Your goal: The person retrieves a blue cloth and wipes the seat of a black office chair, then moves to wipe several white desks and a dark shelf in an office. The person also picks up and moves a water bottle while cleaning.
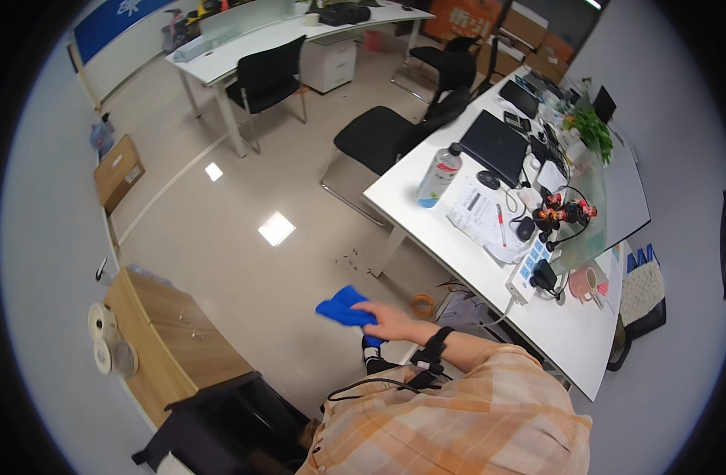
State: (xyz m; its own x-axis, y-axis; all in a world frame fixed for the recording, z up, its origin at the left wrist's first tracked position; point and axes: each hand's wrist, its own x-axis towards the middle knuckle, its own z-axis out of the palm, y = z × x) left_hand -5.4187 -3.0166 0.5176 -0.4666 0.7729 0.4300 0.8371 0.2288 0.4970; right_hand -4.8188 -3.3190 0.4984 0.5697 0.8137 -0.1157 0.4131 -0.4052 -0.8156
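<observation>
A folded blue cloth is gripped in my right hand, held out low over the tiled floor. A black strap goes round the right wrist, with a small black device and a cable beside it. My left hand is out of view. To the right of the hand is a white desk. On it are a clear bottle with a black cap, a closed black laptop, papers, a red pen, a white power strip and a pink mug.
Small dark bits lie on the floor near the desk leg. A black chair stands at the desk. At lower left are a wooden cabinet and a black object. A cardboard box rests by the left wall. Orange cable lies coiled under the desk.
</observation>
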